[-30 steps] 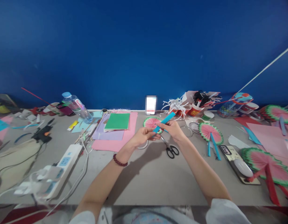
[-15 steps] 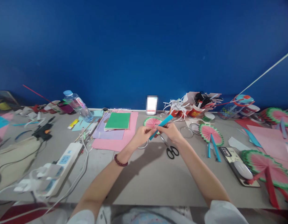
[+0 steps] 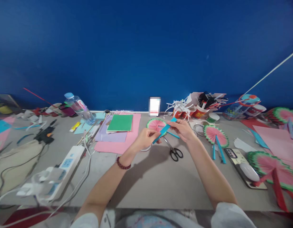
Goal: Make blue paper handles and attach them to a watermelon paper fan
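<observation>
A blue paper strip [image 3: 163, 131] is stretched between both hands above the grey table [image 3: 148, 177]. My left hand [image 3: 146, 138], with a bead bracelet on its wrist, pinches the strip's lower end. My right hand [image 3: 183, 129] pinches its upper end. Just behind the strip lies a round pink-and-green pleated paper fan [image 3: 156, 124] on the table. Black-handled scissors [image 3: 174, 151] lie right below my right hand.
Green, purple and pink paper sheets [image 3: 119, 131] lie to the left, with a water bottle [image 3: 78, 107], a glue gun [image 3: 44, 135] and a power strip [image 3: 63, 166]. To the right lie finished fans [image 3: 215, 136], a phone [image 3: 245, 167] and cups of scraps [image 3: 198, 109].
My right hand slid up the blue strip to its far end and moved a little right. The left hand kept its hold on the lower end.
</observation>
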{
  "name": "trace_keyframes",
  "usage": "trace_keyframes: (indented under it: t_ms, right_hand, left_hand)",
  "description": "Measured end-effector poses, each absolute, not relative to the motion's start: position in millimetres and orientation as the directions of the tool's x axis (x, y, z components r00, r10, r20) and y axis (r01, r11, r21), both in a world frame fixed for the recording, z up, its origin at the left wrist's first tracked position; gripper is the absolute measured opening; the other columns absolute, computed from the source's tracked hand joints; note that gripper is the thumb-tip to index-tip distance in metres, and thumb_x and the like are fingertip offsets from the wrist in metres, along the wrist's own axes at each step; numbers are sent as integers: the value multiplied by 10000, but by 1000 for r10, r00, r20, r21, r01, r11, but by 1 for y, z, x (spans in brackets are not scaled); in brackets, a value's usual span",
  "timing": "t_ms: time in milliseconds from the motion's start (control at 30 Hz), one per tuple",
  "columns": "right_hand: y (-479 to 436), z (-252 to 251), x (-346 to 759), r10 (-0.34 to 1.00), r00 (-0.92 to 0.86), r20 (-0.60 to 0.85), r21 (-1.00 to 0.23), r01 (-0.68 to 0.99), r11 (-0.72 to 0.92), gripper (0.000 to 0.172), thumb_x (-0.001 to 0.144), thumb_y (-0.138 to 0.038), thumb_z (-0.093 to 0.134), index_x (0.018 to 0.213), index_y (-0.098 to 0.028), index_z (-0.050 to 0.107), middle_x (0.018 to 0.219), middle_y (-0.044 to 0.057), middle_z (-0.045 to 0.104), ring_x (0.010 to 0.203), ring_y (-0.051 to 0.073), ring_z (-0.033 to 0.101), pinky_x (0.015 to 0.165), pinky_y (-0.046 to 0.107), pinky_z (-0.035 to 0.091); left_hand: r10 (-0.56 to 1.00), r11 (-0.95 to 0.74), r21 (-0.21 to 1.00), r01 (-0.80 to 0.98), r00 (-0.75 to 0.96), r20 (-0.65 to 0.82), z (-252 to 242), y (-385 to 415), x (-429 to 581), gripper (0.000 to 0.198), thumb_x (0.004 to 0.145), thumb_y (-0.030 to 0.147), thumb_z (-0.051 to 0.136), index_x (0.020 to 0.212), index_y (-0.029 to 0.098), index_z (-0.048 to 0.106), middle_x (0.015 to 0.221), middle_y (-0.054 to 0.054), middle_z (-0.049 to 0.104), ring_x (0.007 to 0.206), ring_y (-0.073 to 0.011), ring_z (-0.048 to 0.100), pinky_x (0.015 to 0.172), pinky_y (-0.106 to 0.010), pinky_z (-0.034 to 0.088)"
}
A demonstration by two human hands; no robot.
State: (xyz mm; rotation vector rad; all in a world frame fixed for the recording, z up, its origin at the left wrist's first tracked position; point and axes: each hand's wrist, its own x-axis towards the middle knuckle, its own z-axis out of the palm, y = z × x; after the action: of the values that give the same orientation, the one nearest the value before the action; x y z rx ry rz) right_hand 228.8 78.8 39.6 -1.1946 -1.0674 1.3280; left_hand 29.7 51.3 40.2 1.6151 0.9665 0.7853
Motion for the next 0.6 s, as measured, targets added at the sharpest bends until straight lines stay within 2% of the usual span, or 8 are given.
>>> trace_keyframes:
  t_ms: [100, 200, 333, 400, 467, 533, 600]
  right_hand:
    - [83, 37, 231, 997, 29, -71, -982, -180, -64, 262, 508, -360, 830, 570, -167, 664, 543, -17, 588, 495, 67, 482, 488, 204, 403]
    - [90, 38, 247, 987, 163, -18, -968, -252, 24, 271, 496, -366, 828, 618, -173, 681, 587, -7, 615, 507, 72, 505, 486, 206, 422]
    - [95, 47, 276, 944, 320, 74, -950, -265, 165, 276, 527, -388, 809, 655, -181, 679, 609, -12, 607, 527, 82, 528, 486, 212, 436]
    - [92, 50, 278, 968, 239, 76, -958, -252, 137, 299, 591, -439, 772, 715, -179, 692, 674, 4, 631, 561, 86, 548, 501, 212, 448]
    - [87, 51, 269, 997, 71, 39, -978, -201, 53, 348, 653, -489, 722, 804, -177, 703, 733, 21, 649, 588, 94, 563, 502, 213, 450]
    - [83, 49, 255, 996, -92, -14, -994, -107, -24, 358, 649, -478, 731, 838, -176, 701, 672, 6, 627, 564, 96, 551, 481, 210, 434]
    - [81, 45, 242, 985, -165, -47, -997, -48, -56, 320, 612, -441, 766, 759, -168, 690, 570, -25, 571, 494, 77, 498, 460, 204, 408]
  left_hand:
    - [890, -122, 973, 198, 456, 19, 42, 51, 28, 383, 820, 443, 554, 661, 126, 699, 680, -89, 715, 621, -160, 638, 611, -249, 461]
    - [892, -65, 979, 192, 450, -29, 46, 49, 26, 355, 800, 426, 582, 647, 126, 694, 667, -89, 713, 621, -163, 647, 610, -248, 470]
    - [904, 26, 991, 129, 420, -79, 45, 49, 24, 345, 754, 454, 625, 663, 127, 686, 635, -83, 706, 616, -179, 662, 612, -261, 492]
    - [908, 29, 994, 102, 413, -68, 42, 51, 25, 352, 743, 468, 632, 673, 128, 689, 638, -82, 708, 613, -178, 663, 632, -269, 500]
    - [906, 20, 996, 88, 419, -55, 37, 53, 26, 359, 736, 479, 638, 668, 130, 692, 643, -84, 709, 608, -175, 661, 639, -270, 502]
    - [898, 5, 996, 90, 438, -44, 32, 54, 29, 371, 740, 487, 632, 654, 131, 692, 651, -87, 710, 608, -172, 658, 639, -267, 501]
    - [888, -16, 994, 104, 459, -33, 28, 55, 31, 383, 756, 489, 616, 641, 132, 691, 660, -90, 712, 617, -167, 656, 643, -260, 500]
